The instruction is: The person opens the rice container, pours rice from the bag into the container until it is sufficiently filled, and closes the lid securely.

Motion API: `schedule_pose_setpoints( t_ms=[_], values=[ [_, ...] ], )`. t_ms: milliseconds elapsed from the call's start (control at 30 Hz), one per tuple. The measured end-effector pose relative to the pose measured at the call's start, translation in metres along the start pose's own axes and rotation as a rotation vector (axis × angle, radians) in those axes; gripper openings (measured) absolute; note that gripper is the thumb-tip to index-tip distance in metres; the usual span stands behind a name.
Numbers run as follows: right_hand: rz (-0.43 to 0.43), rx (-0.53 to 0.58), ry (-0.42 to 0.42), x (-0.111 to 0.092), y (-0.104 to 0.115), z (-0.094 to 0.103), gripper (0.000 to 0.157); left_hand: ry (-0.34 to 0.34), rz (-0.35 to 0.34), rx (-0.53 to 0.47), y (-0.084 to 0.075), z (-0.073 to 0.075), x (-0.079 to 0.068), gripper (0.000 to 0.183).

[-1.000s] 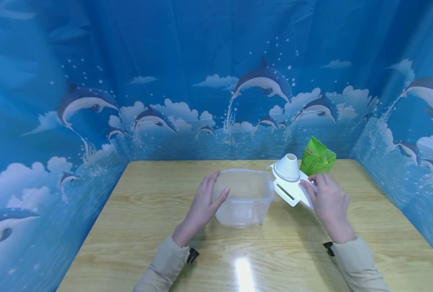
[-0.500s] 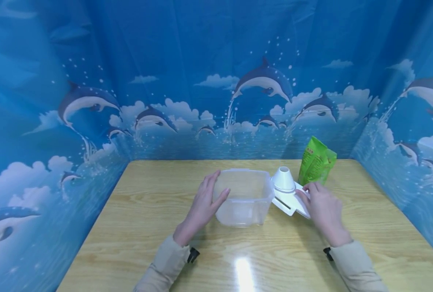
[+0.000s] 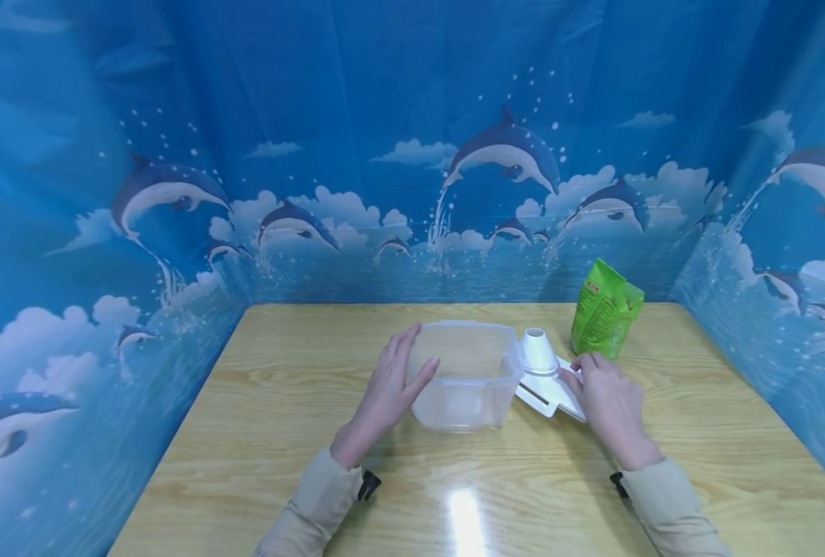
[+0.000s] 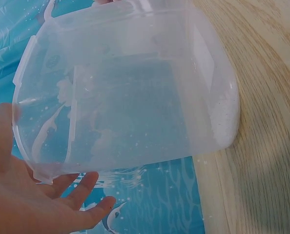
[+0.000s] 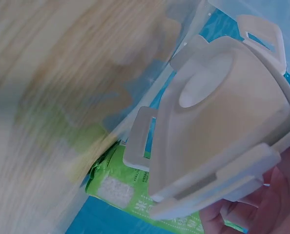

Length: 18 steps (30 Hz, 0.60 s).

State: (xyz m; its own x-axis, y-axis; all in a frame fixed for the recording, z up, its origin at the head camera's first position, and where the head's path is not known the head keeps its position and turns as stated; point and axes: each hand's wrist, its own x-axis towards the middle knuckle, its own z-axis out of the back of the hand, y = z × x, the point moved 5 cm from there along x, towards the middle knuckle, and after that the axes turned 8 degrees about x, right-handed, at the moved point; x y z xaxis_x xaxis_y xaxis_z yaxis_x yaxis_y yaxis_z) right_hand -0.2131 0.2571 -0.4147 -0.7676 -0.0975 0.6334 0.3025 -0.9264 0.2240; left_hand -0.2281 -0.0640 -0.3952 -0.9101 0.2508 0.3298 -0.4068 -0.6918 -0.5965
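1. My left hand (image 3: 387,383) is resting at the clear container's (image 3: 454,406) left end, fingers spread, not wrapping round it. The container is standing on the surface (image 3: 301,418) just right of that palm; with so loose a hold, a push from the right could be sliding it.
2. The white lid (image 3: 551,393) is slanting between my hands, just left of my right fingertips. I can't tell whether it is touching the container; if a flap is catching the rim, I could be tipping both.
3. My right hand (image 3: 610,402) is pinching the lid by its right edge. The white cone (image 3: 539,356) is standing on the lid away from my grip, so its weight could be twisting the lid loose.
4. Beyond my right fingers the green bag (image 3: 603,317) is standing close; a careless knuckle could be toppling it.
5. The left wrist view is showing my fingers (image 4: 89,190) reaching outside the container's wall, mostly hidden from the head view.
6. The right wrist view is showing two slotted flaps (image 5: 137,141) and the bag's pale window (image 5: 114,192), which the head view isn't showing.
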Motion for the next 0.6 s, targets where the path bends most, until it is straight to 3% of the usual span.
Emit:
schedule_pose_setpoints(
  t_ms=[600],
  values=[
    [-0.025, 0.002, 0.032, -0.0002, -0.0007, -0.0027, 0.027, -0.003, 0.003, 0.003, -0.0008, -0.0005, 0.0002, 0.070]
  ],
)
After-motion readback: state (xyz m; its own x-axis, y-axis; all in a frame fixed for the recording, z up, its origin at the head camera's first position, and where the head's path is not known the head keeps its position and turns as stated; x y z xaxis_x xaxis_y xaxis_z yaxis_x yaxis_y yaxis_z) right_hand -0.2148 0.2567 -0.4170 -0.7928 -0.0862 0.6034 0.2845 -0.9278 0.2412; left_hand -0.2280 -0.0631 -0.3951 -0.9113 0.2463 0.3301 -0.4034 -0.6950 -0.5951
